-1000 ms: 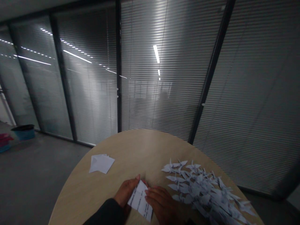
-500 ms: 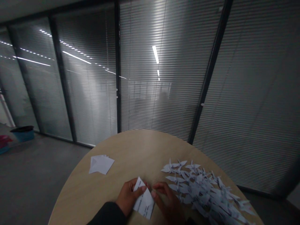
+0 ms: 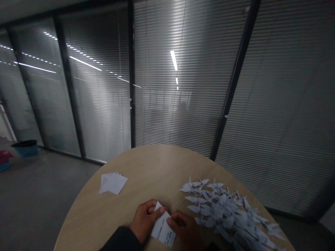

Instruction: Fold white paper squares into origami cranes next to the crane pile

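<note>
A folded piece of white paper (image 3: 162, 230) with printed lines sits between my two hands, near the front of the round table. My left hand (image 3: 145, 218) grips its upper left side, thumb on top and fingers behind. On its right edge, my right hand (image 3: 186, 228) pinches the paper between thumb and curled fingers. To the right lies a big heap of folded paper cranes (image 3: 225, 209), close beside my right hand. A few square white paper sheets (image 3: 115, 182) lie loosely stacked at the left.
The round wooden table (image 3: 157, 164) has its curved far edge near a glass partition (image 3: 178, 122) with blinds. On the grey floor at far left stand a blue bin (image 3: 27, 150) with a black liner and a blue-and-red item (image 3: 4, 161).
The folded paper has turned slightly, and its loose upper flap now lies differently. My right hand's fingers have moved in and closed on the paper's right edge. The left hand keeps its grip.
</note>
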The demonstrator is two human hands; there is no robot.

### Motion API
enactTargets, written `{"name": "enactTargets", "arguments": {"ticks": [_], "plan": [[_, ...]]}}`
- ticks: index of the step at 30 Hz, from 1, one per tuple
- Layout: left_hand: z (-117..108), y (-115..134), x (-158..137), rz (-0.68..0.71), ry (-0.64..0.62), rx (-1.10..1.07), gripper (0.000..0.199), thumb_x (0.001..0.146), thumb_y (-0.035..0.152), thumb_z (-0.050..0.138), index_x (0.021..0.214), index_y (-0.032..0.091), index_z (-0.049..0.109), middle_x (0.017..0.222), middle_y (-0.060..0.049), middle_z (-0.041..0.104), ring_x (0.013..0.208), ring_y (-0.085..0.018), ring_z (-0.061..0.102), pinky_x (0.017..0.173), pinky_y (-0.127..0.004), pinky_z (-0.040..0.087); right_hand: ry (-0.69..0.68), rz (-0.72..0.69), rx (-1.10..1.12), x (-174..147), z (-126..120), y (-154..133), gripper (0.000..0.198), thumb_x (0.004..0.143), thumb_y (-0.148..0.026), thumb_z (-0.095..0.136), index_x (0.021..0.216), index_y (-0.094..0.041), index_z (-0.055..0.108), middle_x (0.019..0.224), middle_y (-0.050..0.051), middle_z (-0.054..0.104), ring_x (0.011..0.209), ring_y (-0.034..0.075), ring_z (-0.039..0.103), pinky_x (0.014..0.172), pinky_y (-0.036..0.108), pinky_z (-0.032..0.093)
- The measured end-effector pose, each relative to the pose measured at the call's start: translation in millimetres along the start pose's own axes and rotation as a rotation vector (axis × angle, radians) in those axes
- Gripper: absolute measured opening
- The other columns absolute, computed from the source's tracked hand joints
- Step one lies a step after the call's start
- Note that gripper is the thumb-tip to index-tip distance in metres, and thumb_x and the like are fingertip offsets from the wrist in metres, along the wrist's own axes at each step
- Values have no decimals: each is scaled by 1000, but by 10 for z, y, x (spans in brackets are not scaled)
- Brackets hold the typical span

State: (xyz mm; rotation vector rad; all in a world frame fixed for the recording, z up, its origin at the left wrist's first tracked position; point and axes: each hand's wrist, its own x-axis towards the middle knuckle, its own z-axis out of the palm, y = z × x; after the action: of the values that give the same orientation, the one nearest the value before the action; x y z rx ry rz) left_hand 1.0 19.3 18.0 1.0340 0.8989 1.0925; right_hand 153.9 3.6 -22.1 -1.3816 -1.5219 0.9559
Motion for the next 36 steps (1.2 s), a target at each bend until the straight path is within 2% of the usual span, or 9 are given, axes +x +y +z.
{"name": "enactTargets", "arguments": {"ticks": [4,11,18,27,31,36], "plan": [[-3,47,6,-7,49,-11,47,41,52,82,59,11,68,44,-2,65,38,-11,52,42,-21,35,-3,-26,-27,-5,12,31,35,71,-50,55,65,-17,64,62,3,68,58,16,61,53,23,43],[-17,62,-4,-12,93,-7,48,41,54,81,57,10,69,47,-6,67,40,-13,55,43,-23,37,-19,-67,-60,-6,12,15,36,72,-52,54,64,-19,66,63,3,70,59,16,62,55,24,45],[-40,5,4,6,61,-27,46,48,53,79,60,9,72,47,-5,67,41,-13,55,43,-23,37,-7,-30,-68,-22,15,-24,34,71,-48,54,63,-18,66,60,3,69,57,16,62,52,24,43],[-20,92,-38,21,40,-24,46,50,57,76,54,11,70,47,-5,65,46,-16,57,49,-25,42,-22,-25,-65,-26,4,-56,31,70,-46,55,63,-18,67,60,2,68,57,16,61,53,24,43],[-22,94,-43,37,78,-6,49,52,60,73,49,11,68,45,-5,62,46,-16,56,50,-26,42,-52,-49,-23,-40,17,-36,30,71,-43,55,63,-17,67,60,2,69,58,16,62,54,24,43],[-16,95,-41,34,163,76,57,46,69,69,44,12,64,38,-3,58,39,-14,50,43,-24,36,-75,-15,-9,-43,34,-27,29,68,-42,55,62,-15,65,58,3,67,56,16,61,52,24,41]]}}
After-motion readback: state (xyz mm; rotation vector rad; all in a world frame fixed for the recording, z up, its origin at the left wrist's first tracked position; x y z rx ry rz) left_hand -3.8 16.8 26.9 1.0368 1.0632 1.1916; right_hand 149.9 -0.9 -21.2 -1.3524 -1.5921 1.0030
